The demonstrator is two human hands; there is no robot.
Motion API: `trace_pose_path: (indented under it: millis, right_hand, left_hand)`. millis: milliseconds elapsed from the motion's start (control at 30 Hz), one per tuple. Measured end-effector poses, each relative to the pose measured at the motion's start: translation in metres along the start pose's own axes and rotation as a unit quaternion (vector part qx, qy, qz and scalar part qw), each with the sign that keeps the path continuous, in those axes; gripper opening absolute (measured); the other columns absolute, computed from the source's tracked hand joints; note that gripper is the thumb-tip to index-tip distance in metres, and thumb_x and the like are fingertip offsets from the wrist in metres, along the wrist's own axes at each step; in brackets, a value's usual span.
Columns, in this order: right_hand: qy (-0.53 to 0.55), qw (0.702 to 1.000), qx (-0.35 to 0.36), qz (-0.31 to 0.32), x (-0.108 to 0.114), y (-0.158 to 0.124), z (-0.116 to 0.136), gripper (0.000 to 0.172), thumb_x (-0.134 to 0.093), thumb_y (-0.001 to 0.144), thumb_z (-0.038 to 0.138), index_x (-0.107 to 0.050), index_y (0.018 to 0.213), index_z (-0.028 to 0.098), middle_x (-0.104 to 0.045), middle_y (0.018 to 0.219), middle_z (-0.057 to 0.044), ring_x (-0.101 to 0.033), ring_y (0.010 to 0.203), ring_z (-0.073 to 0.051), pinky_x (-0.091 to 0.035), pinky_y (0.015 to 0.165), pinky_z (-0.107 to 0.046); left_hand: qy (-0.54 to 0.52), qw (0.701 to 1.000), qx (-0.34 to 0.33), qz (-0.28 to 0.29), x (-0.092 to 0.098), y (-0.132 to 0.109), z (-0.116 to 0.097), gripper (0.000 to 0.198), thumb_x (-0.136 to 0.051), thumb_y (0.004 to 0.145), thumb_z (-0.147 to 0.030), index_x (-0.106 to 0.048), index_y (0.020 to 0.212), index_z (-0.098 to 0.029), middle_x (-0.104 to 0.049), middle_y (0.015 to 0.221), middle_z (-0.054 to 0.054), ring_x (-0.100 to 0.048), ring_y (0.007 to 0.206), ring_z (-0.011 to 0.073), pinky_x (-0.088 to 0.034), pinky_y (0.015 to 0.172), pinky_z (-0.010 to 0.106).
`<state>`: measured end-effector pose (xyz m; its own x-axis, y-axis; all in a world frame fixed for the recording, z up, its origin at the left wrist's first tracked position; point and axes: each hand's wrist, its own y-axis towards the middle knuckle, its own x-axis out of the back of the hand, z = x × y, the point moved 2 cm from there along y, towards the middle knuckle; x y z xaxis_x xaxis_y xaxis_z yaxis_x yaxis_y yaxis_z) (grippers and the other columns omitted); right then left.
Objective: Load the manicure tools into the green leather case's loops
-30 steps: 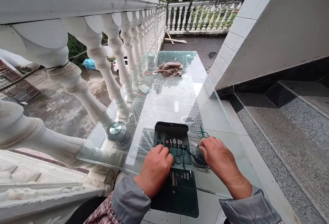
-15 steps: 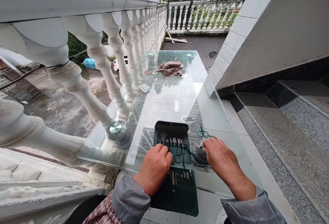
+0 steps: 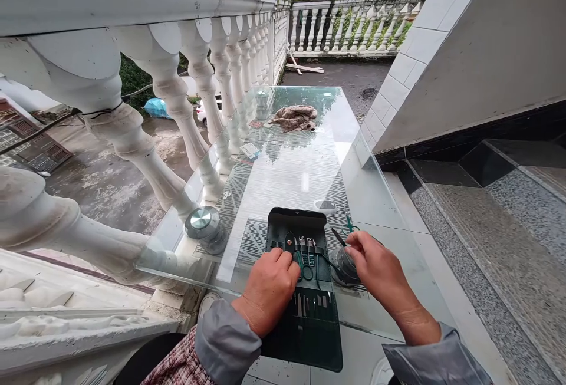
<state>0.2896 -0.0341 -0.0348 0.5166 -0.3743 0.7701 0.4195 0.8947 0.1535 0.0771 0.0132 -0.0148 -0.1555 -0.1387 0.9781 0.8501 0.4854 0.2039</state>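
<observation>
A dark green case (image 3: pixel 318 338) lies unfolded at the near edge of the glass table, with nail clippers (image 3: pixel 306 250), green-handled scissors (image 3: pixel 306 271) and several small metal tools in it. My left hand (image 3: pixel 270 285) rests on the left side of the case, its fingers curled over that edge. To the right of the case, my right hand (image 3: pixel 381 267) pinches a slim dark tool (image 3: pixel 338 236) above the table, the tool pointing up and left. Just behind that hand lies another pair of green scissors (image 3: pixel 349 226) on the glass.
The glass table (image 3: pixel 384 220) carries a brown cloth (image 3: pixel 295 118) at its far end, a small blue-white packet (image 3: pixel 250 150) and a white oval object (image 3: pixel 325 204). A white balustrade (image 3: pixel 168 96) runs along the left. Stone stairs (image 3: pixel 469 214) rise at the right.
The slim tool in my right hand now shows its dark length, tilted up and left. My right hand has shifted slightly and its fingers have turned. My left hand stays on the case.
</observation>
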Motion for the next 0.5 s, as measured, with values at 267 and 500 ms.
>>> trace_pose_path:
  millis: [267, 500]
  right_hand:
    - [0.43, 0.863, -0.094, 0.247, -0.021, -0.023, 0.053, 0.029, -0.065, 0.071, 0.042, -0.047, 0.075, 0.02, -0.045, 0.061, 0.007, -0.042, 0.051, -0.007, -0.036, 0.048, -0.022]
    - [0.487, 0.803, -0.117, 0.323, -0.032, -0.031, 0.056, 0.038, -0.07, 0.068, 0.046, -0.044, 0.076, 0.02, -0.044, 0.057, 0.009, -0.039, 0.046, -0.005, -0.031, 0.043, -0.019]
  left_hand:
    - [-0.029, 0.977, -0.097, -0.185, 0.024, -0.003, -0.008, 0.016, -0.039, 0.094, -0.014, -0.054, 0.099, -0.011, -0.057, 0.075, 0.004, -0.051, 0.066, 0.0142, -0.043, 0.058, 0.027]
    - [0.01, 0.971, -0.136, -0.198, 0.017, -0.008, -0.009, 0.013, -0.041, 0.09, -0.013, -0.053, 0.085, -0.013, -0.051, 0.064, 0.001, -0.047, 0.058, 0.0136, -0.037, 0.051, 0.028]
